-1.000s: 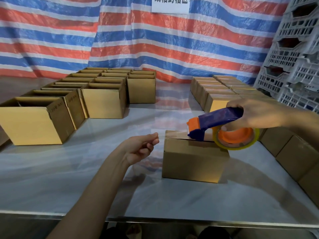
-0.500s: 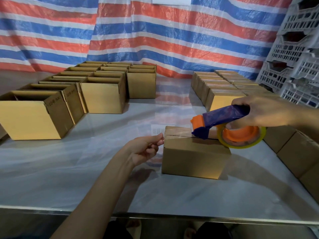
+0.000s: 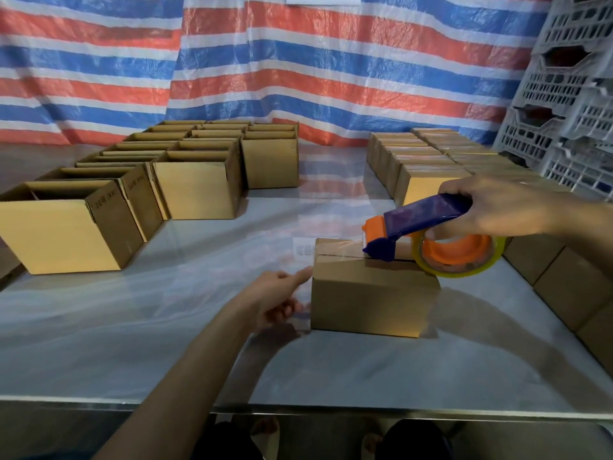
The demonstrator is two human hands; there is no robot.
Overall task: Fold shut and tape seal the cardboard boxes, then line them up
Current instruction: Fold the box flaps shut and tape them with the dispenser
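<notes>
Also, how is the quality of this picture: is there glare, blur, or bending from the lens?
Head view: the glossy table shows soft glare and reflects the striped tarp; the left hand is slightly motion-blurred, while the tape dispenser and the box under it look fairly sharp; the box throws a soft shadow to its right; the wide lens tilts the crates at the right edge.

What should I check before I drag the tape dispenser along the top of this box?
1. Flaps of the cardboard box folded shut: ok.
2. Tape strip started at the top's left end: ok.
3. Left hand steadying the box: ok, a fingertip touches its upper left edge.
4. Right hand gripping the tape dispenser: ok.
5. Strip centred over the flap seam: cannot tell.
6. Tape end stuck down the left side: cannot tell.
</notes>
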